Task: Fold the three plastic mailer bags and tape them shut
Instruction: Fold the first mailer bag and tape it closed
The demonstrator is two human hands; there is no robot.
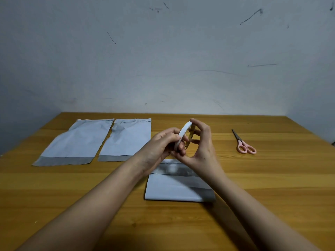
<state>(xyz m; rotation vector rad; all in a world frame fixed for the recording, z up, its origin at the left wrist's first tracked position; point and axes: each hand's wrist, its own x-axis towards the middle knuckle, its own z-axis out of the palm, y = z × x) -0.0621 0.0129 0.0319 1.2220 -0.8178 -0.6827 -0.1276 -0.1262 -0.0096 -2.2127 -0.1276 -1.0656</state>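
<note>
Three mailer bags lie on the wooden worktop (253, 178). Two are unfolded and flat near the far-left corner, side by side and almost touching along their long edges: the left mailer bag (76, 142) and the middle mailer bag (126, 138). Each has its long axis running from the near edge toward the far edge, its grey strip at the near end and its flap end toward the wall. Whether anything is inside them cannot be told. Near the middle of the worktop, toward the near edge, sits the folded mailer bag (174, 187), its fold lines running left to right and a grey band across its top face.

Above that folded bag both forearms reach in from the near edge and meet. The left hand (163, 144) has its fingers curled round the tape roll (183, 136), which is held on edge, tilted, clear of the worktop. The right hand (201, 144) grips the same roll from the other side, thumb low, fingers arched over the rim.

Pink-handled scissors (243, 142) lie toward the far-right corner, blades closed and pointing at the far edge.
</note>
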